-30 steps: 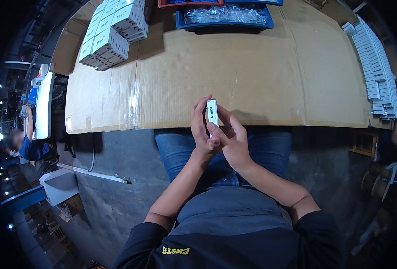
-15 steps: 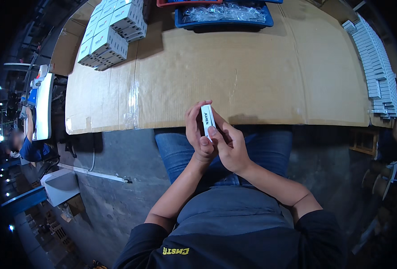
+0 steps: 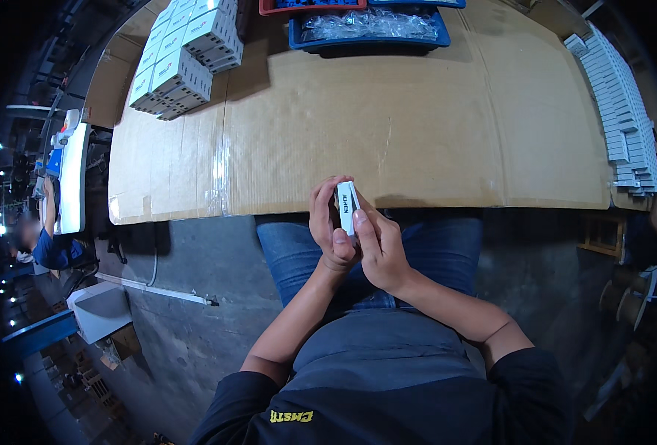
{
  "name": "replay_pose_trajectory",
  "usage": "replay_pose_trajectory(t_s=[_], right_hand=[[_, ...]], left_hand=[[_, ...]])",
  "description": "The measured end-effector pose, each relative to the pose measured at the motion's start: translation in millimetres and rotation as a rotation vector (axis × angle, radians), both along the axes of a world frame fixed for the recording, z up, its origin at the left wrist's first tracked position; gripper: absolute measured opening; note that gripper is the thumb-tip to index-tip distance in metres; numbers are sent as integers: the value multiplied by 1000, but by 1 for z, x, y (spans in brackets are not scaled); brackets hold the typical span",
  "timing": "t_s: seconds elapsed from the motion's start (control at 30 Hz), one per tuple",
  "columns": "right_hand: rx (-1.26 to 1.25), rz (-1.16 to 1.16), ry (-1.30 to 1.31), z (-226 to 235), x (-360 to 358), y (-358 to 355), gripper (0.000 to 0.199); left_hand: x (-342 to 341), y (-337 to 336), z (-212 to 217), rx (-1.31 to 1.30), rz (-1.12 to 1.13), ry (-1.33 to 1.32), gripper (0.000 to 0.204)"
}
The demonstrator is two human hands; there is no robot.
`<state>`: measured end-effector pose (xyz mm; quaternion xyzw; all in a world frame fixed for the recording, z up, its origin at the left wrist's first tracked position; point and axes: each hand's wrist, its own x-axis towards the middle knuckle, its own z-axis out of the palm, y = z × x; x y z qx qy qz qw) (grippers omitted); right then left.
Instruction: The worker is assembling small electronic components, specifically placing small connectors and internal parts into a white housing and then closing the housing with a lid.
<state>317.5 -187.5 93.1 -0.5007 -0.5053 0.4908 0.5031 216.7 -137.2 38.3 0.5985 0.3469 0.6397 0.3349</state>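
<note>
A small white box [image 3: 345,200] with dark print on its narrow face is held between both hands, just off the table's near edge and above my lap. My left hand [image 3: 325,222] wraps its fingers round the box's left side and far end, with the thumb at its near end. On the right side, my right hand [image 3: 384,248] grips the box, thumb pressed near its closer end and fingers mostly hidden behind it. Along the box's right edge runs a dark line, like a gap or a fold.
White boxes [image 3: 169,70] stand stacked at the table's far left. A blue tray [image 3: 373,46] of clear plastic pieces and a red tray [image 3: 310,9] lie at the far side. Long rows of white boxes [image 3: 621,111] line the right edge. Cardboard [image 3: 358,119] covers the table. Another person [image 3: 54,241] sits far left.
Both hands have come slightly nearer to my body with the box. Its printed face has turned a little, and the dark line on its right side looks wider.
</note>
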Motion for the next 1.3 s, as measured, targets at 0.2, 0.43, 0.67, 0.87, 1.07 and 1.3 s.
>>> replay_pose_trajectory(t_s=[0.2,0.43,0.67,0.87,1.07,1.3], right_hand=[[-39,-1,23,5,2,0,51],[-125,-13,-33,3,4,3,49],[-115,72,99,9,38,34,54],[90,167,-485,16,68,25,90],[501,163,-574,-8,78,35,91],[557,81,-277,-16,79,43,86]], left_hand=[[-1,-2,4,-17,21,66,76],[0,0,0,-94,-25,19,84],[0,6,0,-215,-218,154,105],[9,-1,35,-848,-322,-424,90],[15,-7,61,-1203,-538,-516,73],[14,-11,56,-1140,-681,-596,73]])
